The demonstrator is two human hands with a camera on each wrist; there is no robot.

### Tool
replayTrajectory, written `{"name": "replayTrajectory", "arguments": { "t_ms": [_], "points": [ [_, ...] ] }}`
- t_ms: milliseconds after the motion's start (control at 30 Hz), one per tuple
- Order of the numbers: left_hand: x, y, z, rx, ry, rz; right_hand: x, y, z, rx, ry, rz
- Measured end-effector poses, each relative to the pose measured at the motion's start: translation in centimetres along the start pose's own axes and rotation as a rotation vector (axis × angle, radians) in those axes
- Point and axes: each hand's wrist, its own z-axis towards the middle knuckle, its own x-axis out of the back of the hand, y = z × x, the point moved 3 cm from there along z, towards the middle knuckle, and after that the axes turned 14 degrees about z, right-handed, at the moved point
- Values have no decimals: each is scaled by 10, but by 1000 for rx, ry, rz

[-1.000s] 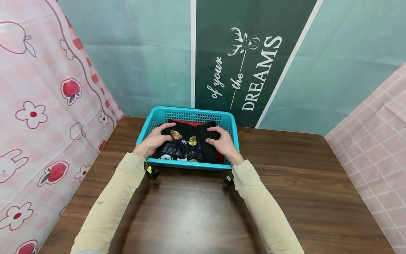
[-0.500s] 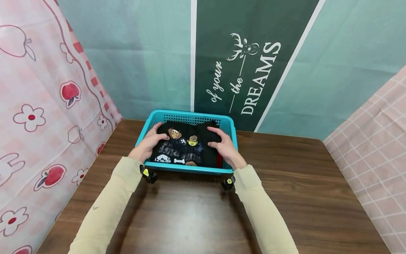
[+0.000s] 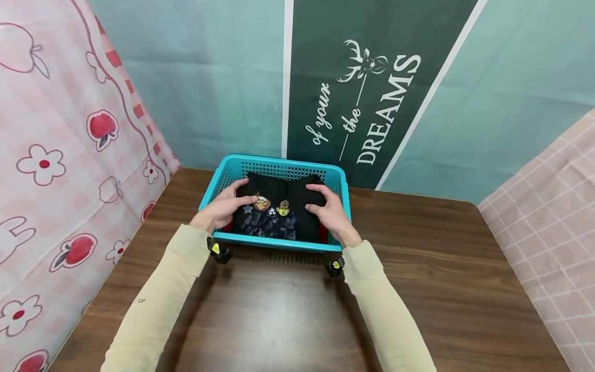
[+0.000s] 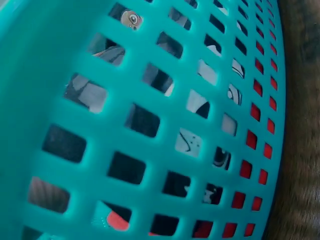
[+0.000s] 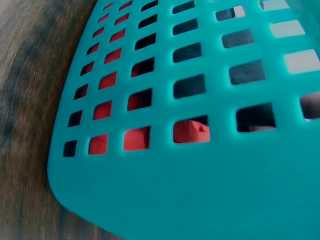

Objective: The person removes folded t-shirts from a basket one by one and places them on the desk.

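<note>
A black shirt (image 3: 275, 226) with cartoon faces printed on it lies folded inside a turquoise plastic basket (image 3: 279, 243). At its left side my left hand (image 3: 223, 206) grips the cloth, thumb on top of the print. My right hand (image 3: 332, 213) holds the opposite side, with thumb and forefinger on the black fabric. The remaining fingers of both hands are mostly hidden between shirt and basket wall. Red cloth (image 3: 323, 233) shows under the shirt, and through the holes in the right wrist view as red fabric (image 5: 102, 110).
The basket stands on a brown wooden table (image 3: 279, 305), close to a green curtain (image 3: 209, 93) with white lettering. A pink fruit-and-flower curtain (image 3: 56, 206) hangs at the left, a pink checked one (image 3: 553, 217) at the right.
Both hands first spread toward the basket's sides, the left hand shifting left, then a little back inward. The shirt's front sank, and its lower white prints went out of the head view.
</note>
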Motion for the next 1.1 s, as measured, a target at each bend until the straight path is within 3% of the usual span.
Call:
{"name": "replayTrajectory", "arguments": {
  "t_ms": [133, 333, 500, 667, 833, 933, 1100],
  "points": [
    [1, 1, 1, -6, 53, -15, 1, -3, 1, 46, 12, 12],
    [4, 2, 0, -25, 124, -91, 6, -8, 0, 62, 92, 35],
    [9, 7, -3, -34, 108, -210, 9, -7, 2, 65, 140, 95],
    [11, 8, -2, -61, 88, -369, 11, -8, 1, 17, 167, 260],
    [6, 13, -9, -42, 86, -477, 12, -16, -2, 26, 174, 374],
    [3, 17, -14, -30, 72, -586, 13, -23, -4, 38, 172, 410],
    [-7, 30, -20, -67, 54, -677, 23, -33, -10, 51, 202, 464]
  ]
}}
